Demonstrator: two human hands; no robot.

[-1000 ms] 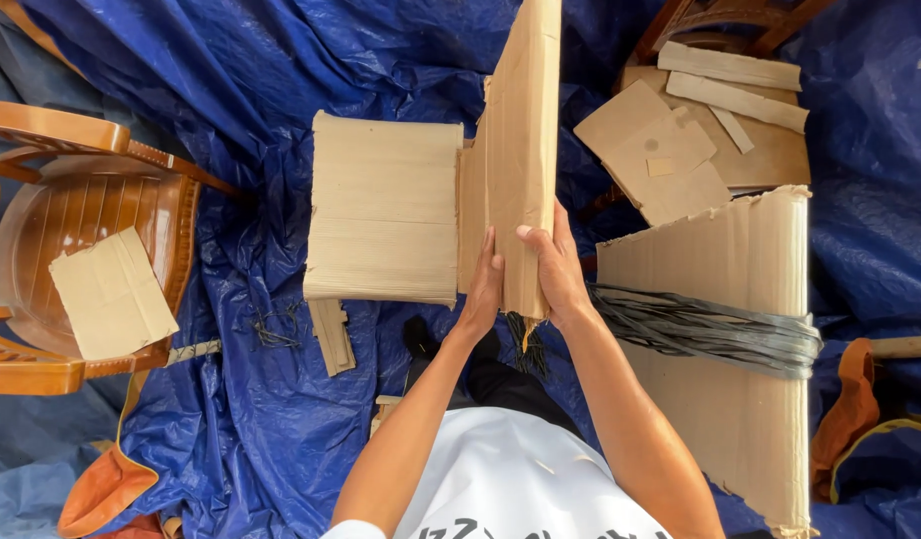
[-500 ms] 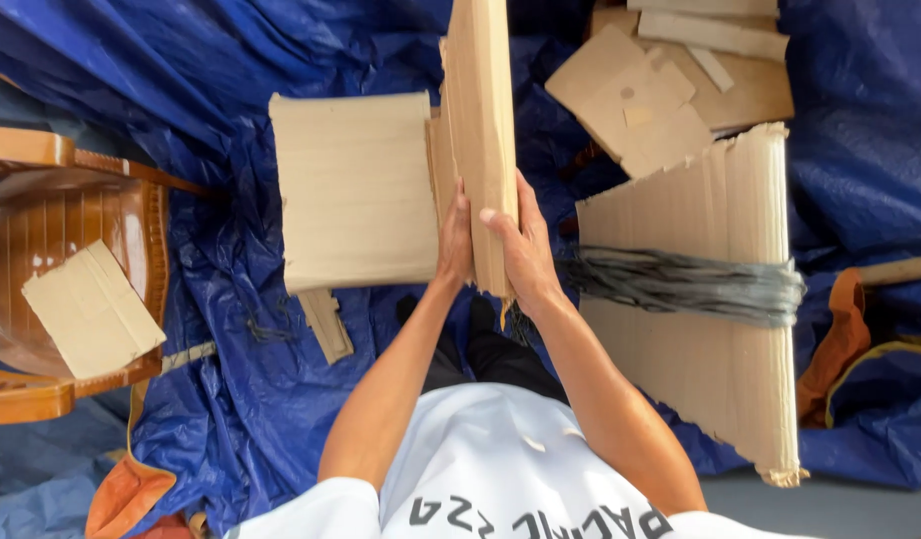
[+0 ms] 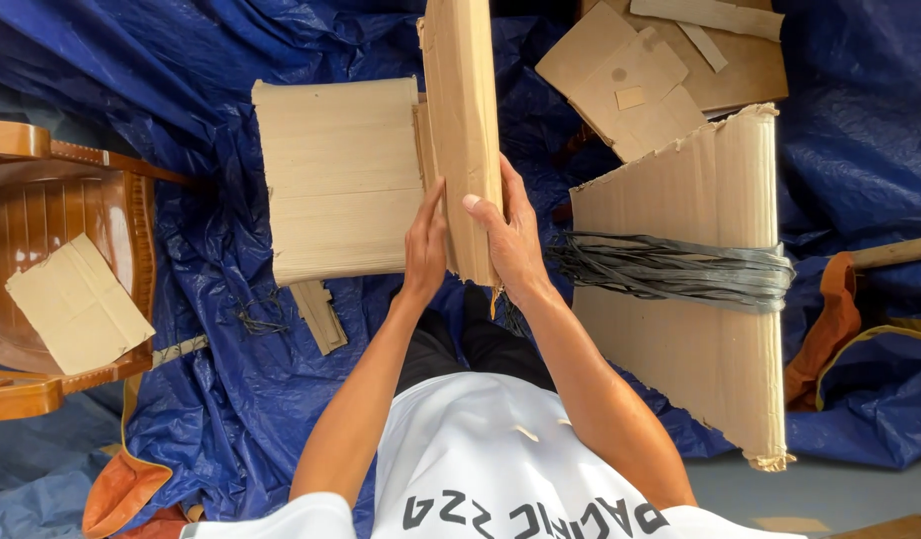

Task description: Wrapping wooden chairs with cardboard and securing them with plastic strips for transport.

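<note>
The person's left hand (image 3: pixel 424 243) and right hand (image 3: pixel 511 240) stay clamped on the near end of an upright cardboard sheet (image 3: pixel 460 130), held edge-on above the middle of the blue tarp (image 3: pixel 221 329). Over the last second it has drawn slightly nearer the body, still beside the flat cardboard stack (image 3: pixel 335 180); the tied bundle (image 3: pixel 700 279) lies toward the tarp's right edge.

White short-sleeved shirt with dark lettering on the front, black trousers, bare forearms, no gloves
</note>
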